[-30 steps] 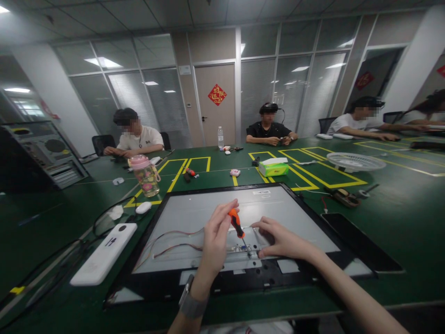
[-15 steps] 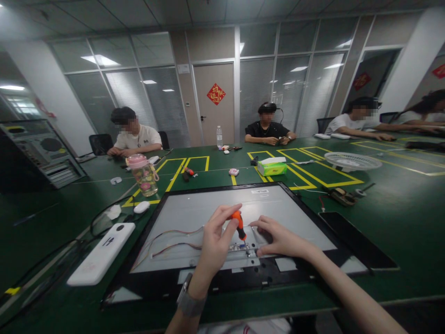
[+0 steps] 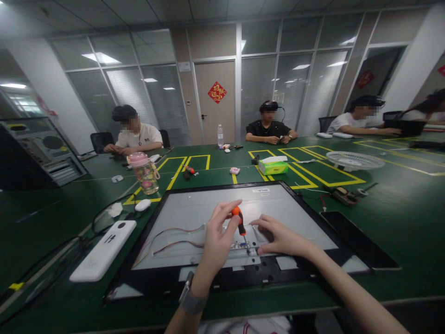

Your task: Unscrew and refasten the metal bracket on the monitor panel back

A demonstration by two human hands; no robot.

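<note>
My left hand (image 3: 219, 230) is closed around the handle of an orange and black screwdriver (image 3: 239, 220). The shaft slants down, and its tip meets the small circuit board (image 3: 241, 245) near the lower middle of a large flat display panel (image 3: 288, 202). My right hand (image 3: 280, 237) rests on the panel just right of the tip, fingers bent and apart around a clear or silvery cover piece; it is hard to tell whether it grips this. Thin coloured wires (image 3: 177, 246) run left from the board area across the grey back. The panel has a black frame.
A white power bank (image 3: 104, 253), cables and a pink-lided bottle (image 3: 146, 176) stand left. Beyond the panel are a green tissue pack (image 3: 273, 167) and another screwdriver (image 3: 189, 170). A black phone-like slab (image 3: 359, 239) lies right. Several people sit across the table.
The screwdriver handle has shifted slightly in my left fingers; its tip stays at the same spot. My right hand holds its place. At far right, a dark laptop-like object now shows before a person.
</note>
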